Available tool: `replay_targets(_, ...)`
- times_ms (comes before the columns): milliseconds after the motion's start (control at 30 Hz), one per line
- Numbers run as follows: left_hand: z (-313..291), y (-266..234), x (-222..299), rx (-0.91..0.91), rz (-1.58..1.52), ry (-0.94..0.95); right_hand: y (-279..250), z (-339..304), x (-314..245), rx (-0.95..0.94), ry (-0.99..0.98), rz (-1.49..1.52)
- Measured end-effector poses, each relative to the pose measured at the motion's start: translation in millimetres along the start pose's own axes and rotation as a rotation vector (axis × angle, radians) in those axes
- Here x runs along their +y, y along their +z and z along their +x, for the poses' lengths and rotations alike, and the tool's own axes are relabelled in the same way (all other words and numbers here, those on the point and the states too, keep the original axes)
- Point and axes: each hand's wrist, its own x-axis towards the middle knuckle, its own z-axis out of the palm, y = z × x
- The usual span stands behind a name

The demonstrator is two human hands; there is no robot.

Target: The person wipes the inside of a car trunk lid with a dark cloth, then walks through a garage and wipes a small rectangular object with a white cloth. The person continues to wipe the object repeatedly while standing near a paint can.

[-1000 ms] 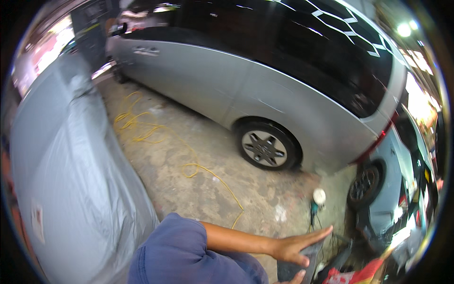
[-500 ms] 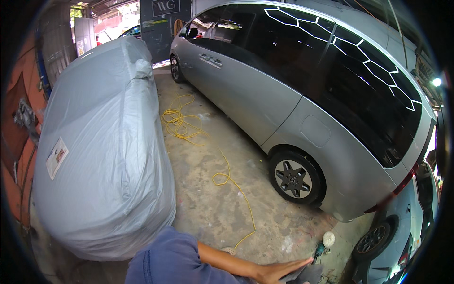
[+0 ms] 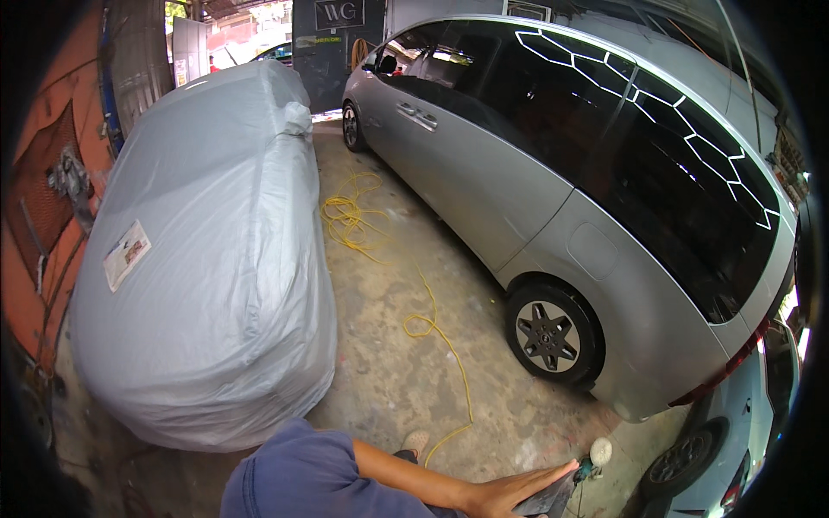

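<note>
Head view, left hand (image 3: pixel 505 495) was outstretched at five o'clock, fingers together, white-padded tool (image 3: pixel 588 469) sat near its two o'clock

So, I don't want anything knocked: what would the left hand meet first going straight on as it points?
Probably the teal tool with the round white pad, just ahead of the left hand in the picture; depth is unclear, so the hand might pass above it.

The lower edge cuts off the left hand (image 3: pixel 503 495) and the dark thing (image 3: pixel 555 499) beside it, whose kind is unclear.
</note>
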Motion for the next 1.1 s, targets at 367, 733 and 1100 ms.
replay_targets(367,-11,3,-13,0.05,-0.303,-0.2,-2,-1,16,-0.098,-0.137,0.034)
replay_targets(733,-3,-10,6,-0.086,-0.087,-0.005,-8,2,47,-0.228,-0.603,0.197)
replay_targets(1100,-28,4,-4,-0.154,-0.515,-0.29,-6,45,58,-0.003,-0.464,0.031)
